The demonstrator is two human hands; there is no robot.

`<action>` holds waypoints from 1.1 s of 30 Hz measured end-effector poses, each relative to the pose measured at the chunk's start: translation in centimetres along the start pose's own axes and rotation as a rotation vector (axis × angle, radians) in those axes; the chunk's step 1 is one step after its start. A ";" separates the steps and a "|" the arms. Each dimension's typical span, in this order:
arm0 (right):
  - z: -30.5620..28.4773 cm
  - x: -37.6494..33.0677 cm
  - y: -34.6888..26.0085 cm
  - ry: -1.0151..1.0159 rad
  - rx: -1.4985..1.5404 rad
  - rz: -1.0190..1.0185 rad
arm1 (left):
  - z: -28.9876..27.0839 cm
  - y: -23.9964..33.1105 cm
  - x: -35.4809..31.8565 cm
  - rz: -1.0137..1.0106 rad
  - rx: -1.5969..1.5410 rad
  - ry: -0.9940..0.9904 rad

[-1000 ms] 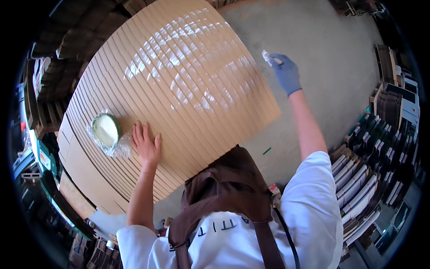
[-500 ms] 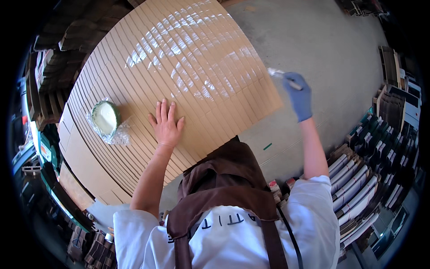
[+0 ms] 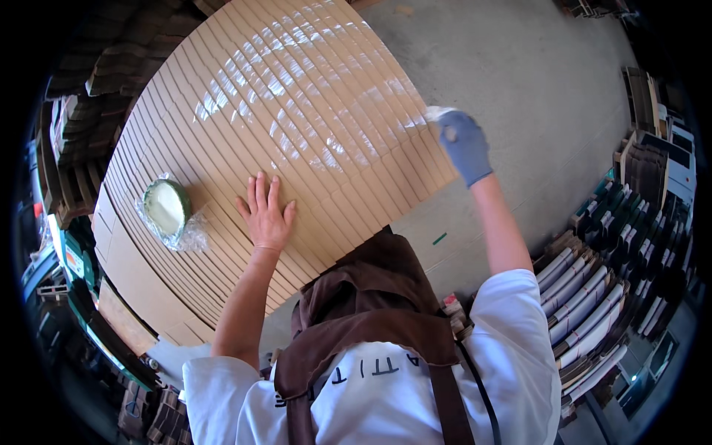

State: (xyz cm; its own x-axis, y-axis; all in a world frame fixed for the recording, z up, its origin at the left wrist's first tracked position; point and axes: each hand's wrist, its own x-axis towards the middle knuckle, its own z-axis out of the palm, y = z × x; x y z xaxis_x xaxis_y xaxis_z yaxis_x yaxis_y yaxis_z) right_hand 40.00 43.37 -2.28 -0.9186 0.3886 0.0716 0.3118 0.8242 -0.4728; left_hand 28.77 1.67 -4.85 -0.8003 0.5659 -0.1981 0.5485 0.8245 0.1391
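A broad spread of overlapped tan cardboard strips (image 3: 297,126), ribbed and partly glossy with wet sheen, is pressed under the bare left hand (image 3: 265,216), fingers flat and spread, gripping nothing. At the spread's right edge, a pale brush (image 3: 437,113) is clasped in the blue-gloved right hand (image 3: 464,147). A round bowl (image 3: 166,208) of whitish paste, lined with crinkled clear plastic, is seen left of the left hand.
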 end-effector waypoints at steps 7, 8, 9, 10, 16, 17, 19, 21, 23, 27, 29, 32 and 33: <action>1.0 -0.6 -2.0 0.036 -0.018 -0.056 | 0.1 -0.1 0.2 -0.008 -0.006 -0.002; 0.8 0.6 -1.6 0.048 -0.068 -0.028 | 0.0 -0.1 0.1 -0.014 -0.008 -0.005; -0.1 1.7 -1.0 0.071 -0.011 0.106 | 0.0 -0.2 -0.1 -0.008 -0.006 0.001; 0.1 1.2 -1.6 0.029 0.041 0.094 | 0.1 -0.2 -0.4 -0.001 -0.003 0.008; 4.5 2.0 -1.8 0.013 0.146 -0.140 | 0.3 -0.1 0.5 0.004 -0.001 0.036; 1.8 5.1 -4.2 -0.217 0.039 0.227 | 0.5 -0.4 -0.1 -0.014 0.005 0.032; 2.0 4.7 -5.8 -0.103 0.148 0.086 | 0.3 -0.4 -0.2 -0.001 0.005 0.030; 5.1 2.9 -8.7 0.153 0.156 -0.315 | 0.4 -0.2 0.0 -0.002 0.006 0.036; 6.7 3.9 -7.2 0.067 0.089 -0.305 | 0.3 -0.3 0.2 0.003 0.001 0.040; 1.1 13.4 -9.5 -0.325 0.360 0.434 | -0.1 -0.3 -0.1 -0.025 -0.016 -0.005; 3.7 15.0 -10.8 -0.128 0.312 0.082 | -0.3 -0.6 0.5 -0.028 -0.032 -0.004; 11.7 10.8 -19.0 -0.066 0.275 -0.542 | -0.1 -0.3 -0.2 -0.032 -0.034 -0.020; 12.6 11.7 -18.6 -0.103 0.213 -0.532 | -0.2 -0.4 -0.2 -0.027 -0.022 -0.019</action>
State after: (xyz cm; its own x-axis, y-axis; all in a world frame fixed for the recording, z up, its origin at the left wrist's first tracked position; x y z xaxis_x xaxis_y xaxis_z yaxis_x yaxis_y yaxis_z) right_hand 20.36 27.38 -3.72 -0.9578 -0.1073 0.2666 -0.2450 0.7896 -0.5625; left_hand 28.67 1.28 -4.67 -0.8099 0.5437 -0.2204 0.5212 0.8392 0.1549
